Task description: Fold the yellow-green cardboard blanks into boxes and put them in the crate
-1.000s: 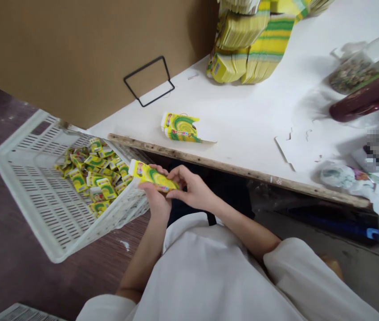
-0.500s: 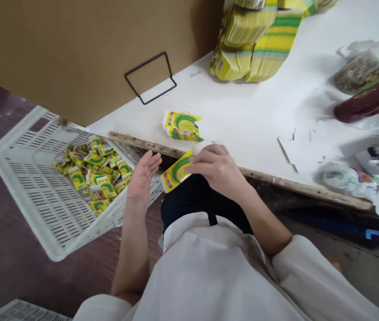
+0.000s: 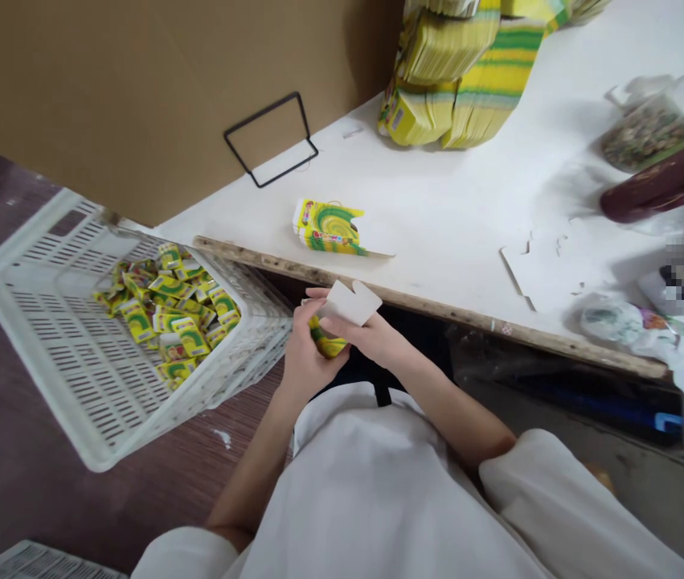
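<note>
Small yellow-green cardboard carton (image 3: pixel 349 304): probably light and easily creased. Your left hand (image 3: pixel 304 363) and right hand (image 3: pixel 374 339) both grip it; pinch along the folds.

Single head-worn view: directed forward and steeply downward from above the lap; hands seen close below; counter (image 3: pixel 450 201) edge crossed diagonally, white basket (image 3: pixel 46 322) framed at left.

— How is the small yellow-and-green printed card carton (image 3: pixel 328 346) finished?
— Faintly glossy print is seen outside; its open flap is left matt white.
— And the white slotted plastic crate (image 3: pixel 46 322)?
— Smooth moulded plastic is shown. The white board surface (image 3: pixel 468 209) is matt, edged by a rough, worn wooden strip (image 3: pixel 438 308).
</note>
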A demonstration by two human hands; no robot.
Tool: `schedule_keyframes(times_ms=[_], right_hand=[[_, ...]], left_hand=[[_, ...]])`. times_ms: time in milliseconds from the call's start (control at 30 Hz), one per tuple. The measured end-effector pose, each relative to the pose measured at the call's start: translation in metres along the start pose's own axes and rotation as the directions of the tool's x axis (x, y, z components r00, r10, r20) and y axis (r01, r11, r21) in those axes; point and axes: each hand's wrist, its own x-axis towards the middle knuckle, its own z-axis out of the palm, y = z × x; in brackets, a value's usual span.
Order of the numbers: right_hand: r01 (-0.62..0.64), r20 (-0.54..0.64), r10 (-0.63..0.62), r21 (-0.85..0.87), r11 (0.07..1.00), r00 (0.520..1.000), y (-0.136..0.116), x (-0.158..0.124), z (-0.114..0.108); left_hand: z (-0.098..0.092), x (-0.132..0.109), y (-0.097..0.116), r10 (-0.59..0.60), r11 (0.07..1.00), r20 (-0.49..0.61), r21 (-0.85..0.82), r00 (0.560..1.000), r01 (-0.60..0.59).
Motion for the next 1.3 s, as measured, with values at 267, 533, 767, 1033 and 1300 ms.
schedule_keyframes(times_ms=[267, 533, 767, 1033, 1300], right_hand=[[0.07, 0.006, -0.07, -0.051, 0.996, 0.998, 0.006, -0.003, -0.007], [0.311, 0.099, -0.313, -0.573, 0.759, 0.945, -0.009, -0.015, -0.007], [0.302, 0.158, -0.275, -0.716, 0.629, 0.948, -0.012, -0.007, -0.025], [0.368, 0.293, -0.226, -0.665, 0.65, 0.929, -0.026, -0.003, -0.036], [0.414, 0.14, -0.417, -0.588, 0.695, 0.898, -0.001, 0.0, -0.022]], left_hand=[[-0.002, -0.002, -0.003, -0.003, 0.999, 0.045, 0.039, 0.999, 0.001], [0.004, 0.001, -0.017, -0.084, 0.996, 0.053, 0.008, 0.995, 0.084], [-0.022, 0.015, -0.007, -0.137, 0.986, 0.132, 0.117, 0.982, 0.121], [-0.03, 0.022, -0.006, -0.089, 0.992, 0.194, 0.109, 0.977, 0.069], [-0.026, 0.0, -0.022, -0.286, 0.934, -0.123, -0.257, 0.95, 0.248]])
